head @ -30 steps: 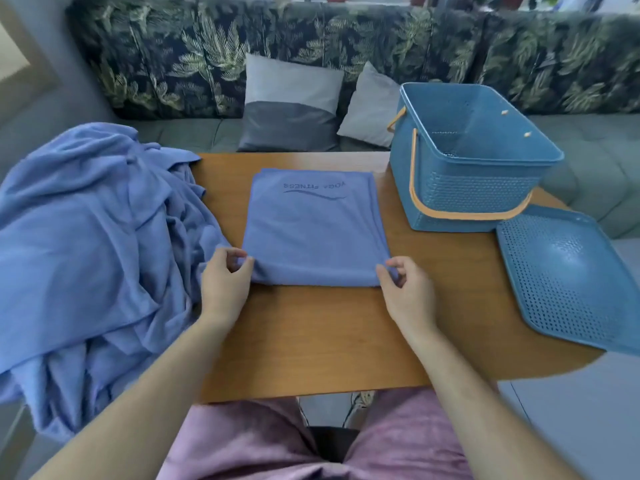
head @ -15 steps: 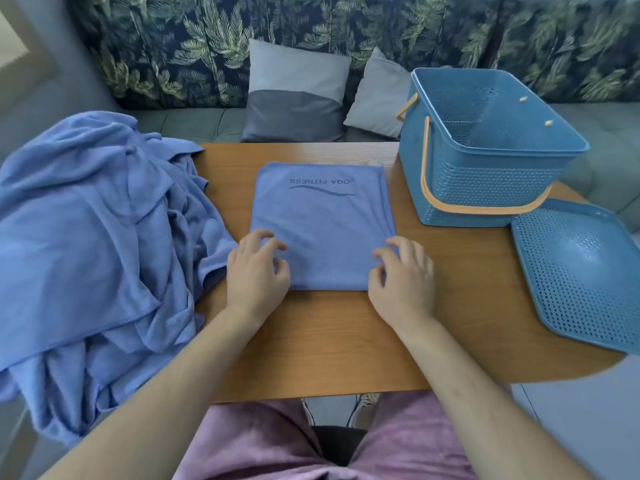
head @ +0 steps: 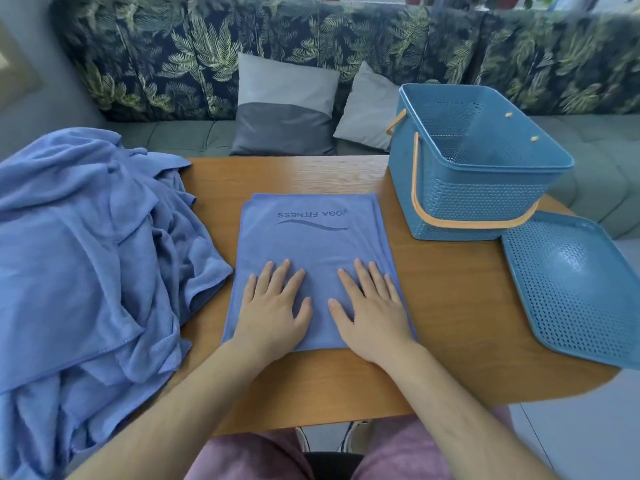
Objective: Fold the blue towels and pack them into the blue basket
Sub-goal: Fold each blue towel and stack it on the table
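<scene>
Head view: folded towel (head: 313, 244) lies flat under both hands' straight fingers (head: 277, 277).

Blue towels (head: 313, 244), blue basket (head: 474, 199) with orange handle (head: 460, 221), leaf-patterned sofa back (head: 173, 60), grey cushions (head: 284, 109)

The folded towel (head: 311, 244) is soft, matt blue cloth with a fine nap and darker lettering stamped into it; the heap of towels (head: 86, 254) is the same cloth, with stitched hems. The table (head: 450, 306) has a smooth wood-grain top with a slight sheen. The basket (head: 485, 192) is blue plastic, its walls perforated in a woven pattern, with a smooth orange handle (head: 467, 225). The lid (head: 575, 289) is matching perforated plastic, faintly glossy. The 2 cushions (head: 287, 88) are matt grey fabric.
</scene>
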Motion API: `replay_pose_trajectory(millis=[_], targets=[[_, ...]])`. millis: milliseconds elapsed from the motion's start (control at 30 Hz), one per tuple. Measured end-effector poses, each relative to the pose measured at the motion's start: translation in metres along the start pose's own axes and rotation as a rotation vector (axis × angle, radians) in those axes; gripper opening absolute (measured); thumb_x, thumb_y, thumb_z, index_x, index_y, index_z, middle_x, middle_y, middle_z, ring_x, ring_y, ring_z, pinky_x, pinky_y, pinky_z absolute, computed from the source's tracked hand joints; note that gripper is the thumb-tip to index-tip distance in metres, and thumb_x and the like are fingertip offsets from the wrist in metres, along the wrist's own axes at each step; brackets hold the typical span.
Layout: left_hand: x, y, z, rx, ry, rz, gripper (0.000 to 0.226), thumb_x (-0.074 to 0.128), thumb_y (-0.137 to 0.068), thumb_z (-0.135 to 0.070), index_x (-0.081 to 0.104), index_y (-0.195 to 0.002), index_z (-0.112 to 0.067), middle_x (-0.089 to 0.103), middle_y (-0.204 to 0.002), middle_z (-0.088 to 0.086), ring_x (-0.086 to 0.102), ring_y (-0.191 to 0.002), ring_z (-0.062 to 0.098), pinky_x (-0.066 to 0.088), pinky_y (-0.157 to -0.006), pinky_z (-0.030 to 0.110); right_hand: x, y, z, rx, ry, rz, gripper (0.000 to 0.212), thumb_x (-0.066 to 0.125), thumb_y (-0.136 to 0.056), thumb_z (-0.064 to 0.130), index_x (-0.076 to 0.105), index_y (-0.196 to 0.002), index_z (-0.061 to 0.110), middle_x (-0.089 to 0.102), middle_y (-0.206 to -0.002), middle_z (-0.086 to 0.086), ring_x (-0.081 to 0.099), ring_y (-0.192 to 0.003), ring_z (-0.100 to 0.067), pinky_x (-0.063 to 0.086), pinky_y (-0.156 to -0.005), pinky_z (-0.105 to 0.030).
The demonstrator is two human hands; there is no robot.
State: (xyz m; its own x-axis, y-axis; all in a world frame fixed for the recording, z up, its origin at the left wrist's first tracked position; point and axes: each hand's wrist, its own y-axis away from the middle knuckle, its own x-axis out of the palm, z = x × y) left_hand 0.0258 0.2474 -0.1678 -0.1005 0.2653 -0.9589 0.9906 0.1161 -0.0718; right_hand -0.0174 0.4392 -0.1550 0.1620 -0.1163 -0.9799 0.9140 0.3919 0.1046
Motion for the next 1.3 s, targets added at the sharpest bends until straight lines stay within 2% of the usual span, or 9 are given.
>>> replay_pose_trajectory(millis=[133, 300, 500, 600, 733, 800, 900, 1133, 1300], targets=[[-0.009, -0.024, -0.002, 0.049, 0.03, -0.067, 0.062, 0.028, -0.088, -0.051, 0.059, -0.133, -0.02, 0.048, -0.147, 0.002, 0.033, -0.146, 0.03, 0.018, -0.121, 0.047, -0.016, -0.013, 0.008, -0.027, -0.053, -0.169, 0.063, 0.046, -0.094, 0.05, 0.044, -0.15, 0.022, 0.028, -0.165, -0.005, 0.021, -0.153, -0.023, 0.018, -0.121, -0.041], [0.001, -0.053, 0.006, 0.02, -0.006, 0.083, 0.075, 0.011, -0.09, -0.065, 0.024, -0.158, -0.037, 0.013, -0.168, -0.006, 0.003, -0.156, 0.023, 0.002, -0.125, 0.047, -0.004, -0.053, 0.01, -0.048, -0.013, -0.046, 0.068, 0.025, -0.103, 0.06, 0.014, -0.162, 0.03, -0.002, -0.171, 0.001, -0.009, -0.157, -0.017, -0.006, -0.126, -0.04], [0.008, 0.005, 0.003, 0.05, 0.011, -0.027, 0.068, 0.021, -0.095, -0.063, 0.032, -0.156, -0.036, 0.02, -0.166, -0.008, 0.009, -0.156, 0.022, 0.006, -0.125, 0.046, 0.013, 0.005, 0.01, -0.055, -0.029, -0.063, 0.071, 0.014, -0.101, 0.065, 0.008, -0.163, 0.031, -0.006, -0.17, 0.001, -0.014, -0.156, -0.017, -0.007, -0.125, -0.042], [0.009, 0.037, -0.006, 0.044, 0.01, -0.07, 0.062, 0.031, -0.095, -0.058, 0.044, -0.15, -0.033, 0.031, -0.162, -0.006, 0.022, -0.152, 0.024, 0.013, -0.121, 0.044, 0.017, 0.04, 0.017, -0.053, -0.069, -0.138, 0.07, 0.021, -0.099, 0.063, 0.027, -0.16, 0.029, 0.013, -0.169, -0.003, 0.005, -0.157, -0.023, 0.005, -0.125, -0.043], [-0.005, 0.011, -0.01, 0.061, 0.018, -0.213, 0.03, 0.046, -0.092, -0.041, 0.065, -0.109, -0.025, 0.058, -0.122, -0.007, 0.053, -0.113, 0.023, 0.037, -0.088, 0.038, 0.003, 0.021, 0.017, -0.047, -0.151, -0.278, 0.054, 0.041, -0.096, 0.05, 0.061, -0.134, 0.017, 0.054, -0.145, -0.005, 0.047, -0.134, -0.027, 0.043, -0.106, -0.046], [-0.011, -0.029, -0.007, 0.08, 0.048, -0.259, 0.022, 0.049, -0.092, -0.031, 0.065, -0.103, -0.02, 0.059, -0.112, -0.004, 0.055, -0.102, 0.025, 0.036, -0.079, 0.037, -0.008, -0.019, 0.012, -0.091, -0.172, -0.318, 0.043, 0.048, -0.097, 0.037, 0.062, -0.129, 0.013, 0.06, -0.136, -0.004, 0.052, -0.126, -0.027, 0.045, -0.101, -0.046], [-0.01, -0.087, 0.004, 0.108, 0.043, -0.211, 0.024, 0.051, -0.097, -0.023, 0.066, -0.113, -0.015, 0.061, -0.116, 0.001, 0.056, -0.106, 0.029, 0.035, -0.081, 0.038, -0.019, -0.079, -0.003, -0.143, -0.132, -0.339, 0.031, 0.05, -0.097, 0.024, 0.063, -0.124, 0.014, 0.063, -0.12, -0.002, 0.057, -0.113, -0.027, 0.044, -0.093, -0.043], [0.01, -0.098, 0.023, 0.084, 0.062, -0.336, 0.017, 0.055, -0.095, -0.024, 0.068, -0.104, -0.019, 0.055, -0.099, -0.004, 0.052, -0.098, 0.022, 0.032, -0.083, 0.034, 0.001, -0.103, -0.03, 0.024, -0.182, -0.465, 0.03, 0.058, -0.091, 0.032, 0.067, -0.117, 0.021, 0.06, -0.111, 0.002, 0.05, -0.111, -0.023, 0.038, -0.102, -0.044], [0.009, -0.101, 0.02, 0.081, 0.06, -0.352, 0.01, 0.057, -0.093, -0.022, 0.066, -0.097, -0.02, 0.054, -0.099, -0.005, 0.051, -0.098, 0.021, 0.03, -0.086, 0.033, 0.001, -0.105, -0.031, -0.032, -0.199, -0.518, 0.013, 0.058, -0.09, 0.027, 0.067, -0.099, 0.023, 0.055, -0.101, 0.004, 0.05, -0.102, -0.022, 0.04, -0.099, -0.045]])
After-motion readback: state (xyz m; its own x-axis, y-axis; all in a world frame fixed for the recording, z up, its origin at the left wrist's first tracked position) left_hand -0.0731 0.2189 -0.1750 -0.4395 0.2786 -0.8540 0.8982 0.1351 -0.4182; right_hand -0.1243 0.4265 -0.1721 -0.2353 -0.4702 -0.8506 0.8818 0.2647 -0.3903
